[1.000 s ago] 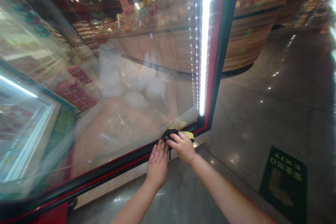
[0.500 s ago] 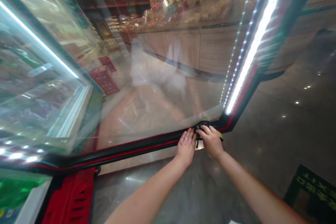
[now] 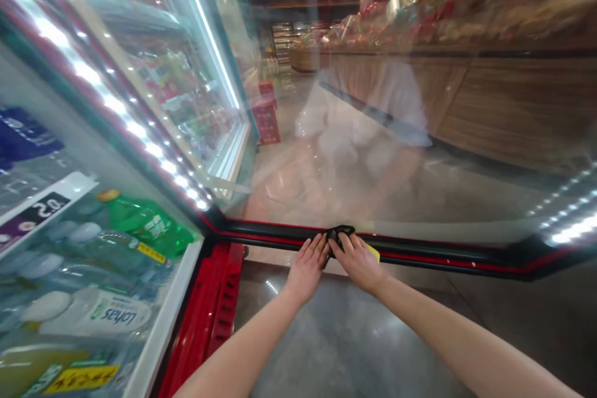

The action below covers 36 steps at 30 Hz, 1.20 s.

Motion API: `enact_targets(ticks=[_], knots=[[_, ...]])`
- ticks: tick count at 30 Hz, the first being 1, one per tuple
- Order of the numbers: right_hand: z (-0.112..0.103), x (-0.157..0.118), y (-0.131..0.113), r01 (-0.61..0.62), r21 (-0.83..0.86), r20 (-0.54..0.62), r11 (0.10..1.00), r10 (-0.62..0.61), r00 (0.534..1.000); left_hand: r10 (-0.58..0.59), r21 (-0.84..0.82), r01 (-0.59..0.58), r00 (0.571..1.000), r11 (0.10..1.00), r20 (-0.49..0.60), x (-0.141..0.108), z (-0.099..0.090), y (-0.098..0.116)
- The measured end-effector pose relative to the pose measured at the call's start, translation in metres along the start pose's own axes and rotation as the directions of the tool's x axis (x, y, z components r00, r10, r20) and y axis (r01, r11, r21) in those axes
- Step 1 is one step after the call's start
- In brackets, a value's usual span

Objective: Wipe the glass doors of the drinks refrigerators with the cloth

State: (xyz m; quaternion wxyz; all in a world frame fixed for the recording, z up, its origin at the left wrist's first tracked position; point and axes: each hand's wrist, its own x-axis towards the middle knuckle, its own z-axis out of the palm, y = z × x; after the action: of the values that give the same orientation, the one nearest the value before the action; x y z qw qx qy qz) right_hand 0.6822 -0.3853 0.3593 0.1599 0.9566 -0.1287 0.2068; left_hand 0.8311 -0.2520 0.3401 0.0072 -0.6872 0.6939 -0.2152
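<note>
An open glass door (image 3: 364,155) of a drinks cooler stands in front of me, with a black and red lower frame (image 3: 443,256). On that frame, near the middle, both hands meet at a small black strap or cord (image 3: 342,231). My left hand (image 3: 308,266) lies with its fingers stretched over the frame, fingertips against the black item. My right hand (image 3: 358,261) has bent fingers on the same item. Something yellow (image 3: 374,253) shows beside and partly under the right hand; what it is cannot be made out.
At the left, cooler shelves hold several bottles, among them a green one (image 3: 147,224), above a red base panel (image 3: 200,311). A wooden display counter (image 3: 517,106) with blurred goods lies beyond the glass. Red boxes (image 3: 267,121) stand on the floor behind it.
The view has turned, so the door frame now runs nearly level and more cooler shelves show at the left. Both hands remain at the black item on the frame.
</note>
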Motion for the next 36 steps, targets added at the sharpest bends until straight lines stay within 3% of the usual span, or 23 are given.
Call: enact_targets(ticks=[8, 16, 22, 29, 32, 36], knots=[[0.016, 0.048, -0.058, 0.027, 0.068, -0.023, 0.997, -0.026, 0.999, -0.237, -0.053, 0.235, 0.971, 0.97, -0.03, -0.047, 0.02, -0.033], [0.025, 0.104, -0.112, 0.076, 0.14, 0.059, 0.987, -0.085, 0.995, -0.454, -0.092, 0.449, 0.89, 0.889, -0.049, -0.085, 0.026, -0.066], [0.028, 0.143, -0.147, 0.13, 0.195, 0.101, 0.972, -0.151, 0.983, -0.609, -0.126, 0.604, 0.793, 0.787, -0.004, -0.106, 0.031, -0.089], [0.026, 0.192, -0.194, 0.152, 0.259, 0.143, 0.954, -0.193, 0.971, -0.758, -0.089, 0.765, 0.644, 0.638, 0.101, -0.125, 0.036, -0.118], [0.026, 0.2, -0.199, 0.144, 0.274, 0.162, 0.951, -0.194, 0.968, -0.767, -0.087, 0.774, 0.634, 0.628, 0.1, -0.126, 0.037, -0.121], [0.025, 0.192, -0.186, 0.156, 0.284, 0.166, 0.946, -0.209, 0.964, -0.746, -0.089, 0.751, 0.661, 0.655, 0.085, -0.124, 0.036, -0.113]])
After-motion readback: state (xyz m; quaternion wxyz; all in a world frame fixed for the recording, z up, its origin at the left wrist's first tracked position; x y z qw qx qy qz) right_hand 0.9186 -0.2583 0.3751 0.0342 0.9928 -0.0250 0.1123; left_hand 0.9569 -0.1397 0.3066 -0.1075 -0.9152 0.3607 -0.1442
